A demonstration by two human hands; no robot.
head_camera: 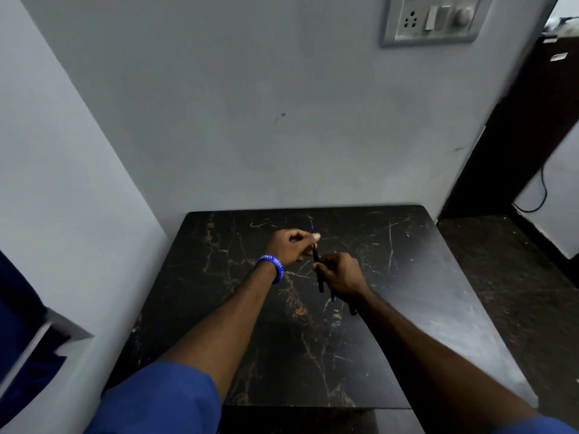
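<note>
Over the marble table (423,277), the left hand (289,245) pinches a pen (315,253) the right hand (343,274) also grips.

- The table top (438,277) looks like dark polished stone with brown-gold veins; it is glossy and has fine pale scratches.
- The wall (250,104) is painted pale grey and is matt.
- The wristband (272,267) looks like smooth blue rubber with white print.
- The sleeve (163,402) is matt blue cloth.
- The pen (317,261) has a dark, smooth body, like plastic.
- The switch plate (430,20) is grey plastic.
</note>
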